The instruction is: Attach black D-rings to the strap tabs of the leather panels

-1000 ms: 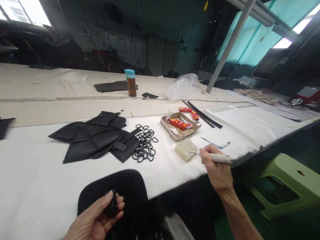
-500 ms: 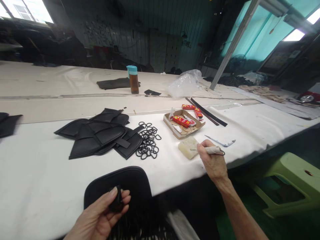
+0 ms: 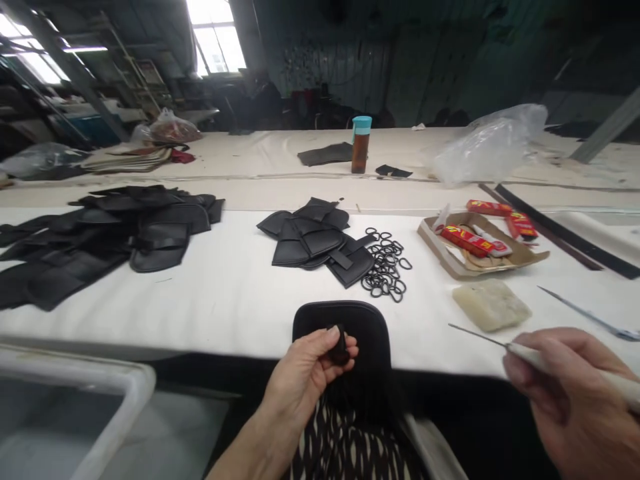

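Observation:
My left hand pinches a small folded black strap above a rounded black leather panel, which leans at the table's front edge. In my right hand is an awl with a pale handle, its thin metal point aimed left. Just beyond that point lies a yellowish block, apparently wax, apart from the awl. Black D-rings are heaped beside stitched black leather pieces. A slim metal tool rests to the right of the block.
A cardboard tray holds red boxes. Behind are a blue-capped bottle, a plastic bag and dark strips. More black leather pieces cover the left side. A white frame stands at lower left.
The view has swung left. My right hand has drawn the awl off the yellowish block and back nearer to me. My left hand keeps its pinch on the black strap.

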Available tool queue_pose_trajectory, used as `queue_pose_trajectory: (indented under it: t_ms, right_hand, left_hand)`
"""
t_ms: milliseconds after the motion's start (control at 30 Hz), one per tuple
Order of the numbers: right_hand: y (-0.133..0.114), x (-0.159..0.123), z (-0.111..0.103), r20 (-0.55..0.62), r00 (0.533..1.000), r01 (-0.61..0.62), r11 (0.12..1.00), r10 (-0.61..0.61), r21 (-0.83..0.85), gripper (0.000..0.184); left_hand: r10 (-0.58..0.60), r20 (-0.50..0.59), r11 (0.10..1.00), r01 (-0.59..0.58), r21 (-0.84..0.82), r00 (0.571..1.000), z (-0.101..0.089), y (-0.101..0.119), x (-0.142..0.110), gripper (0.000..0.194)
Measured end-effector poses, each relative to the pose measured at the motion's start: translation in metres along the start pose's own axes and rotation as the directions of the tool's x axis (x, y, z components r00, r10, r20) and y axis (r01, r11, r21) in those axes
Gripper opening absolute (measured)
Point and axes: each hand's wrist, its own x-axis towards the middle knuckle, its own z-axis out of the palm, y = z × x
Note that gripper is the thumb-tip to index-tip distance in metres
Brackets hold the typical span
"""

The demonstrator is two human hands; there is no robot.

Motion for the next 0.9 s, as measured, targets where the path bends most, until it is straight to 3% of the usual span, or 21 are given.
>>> queue_pose_trajectory:
  t_ms: [100,200,367,700,900]
  right_hand:
    - [-0.004,-0.017,0.033,0.152,0.968,-0.229,0.948,0.198,0.223,0.024]
    - [-0.003,-0.03,0.061,0.301,0.922,-0.319,0.92,0.245,0.226,0.029]
    - [0.005,-0.038,0.083,0.344,0.915,-0.289,0.937,0.21,0.196,0.03]
    - [0.001,-0.038,0.093,0.343,0.92,-0.245,0.961,0.188,0.13,0.032]
    - [-0.005,-0.043,0.099,0.345,0.906,-0.297,0.949,0.244,0.109,0.031]
  left_hand:
    - [-0.008,0.007,1.0,0.008,-0.014,1.0,-0.002,-0.001,0.0,0.011]
    - [-0.01,0.026,1.0,0.011,-0.017,1.0,-0.003,-0.001,0.0,0.009]
    - [-0.018,0.097,1.0,0.019,-0.01,0.995,-0.006,0.0,-0.001,0.012]
    - [-0.013,0.131,1.0,0.015,-0.011,0.991,-0.009,0.003,-0.002,0.013]
    - [-0.011,0.163,1.0,0.014,-0.015,0.987,-0.011,0.001,0.001,0.016]
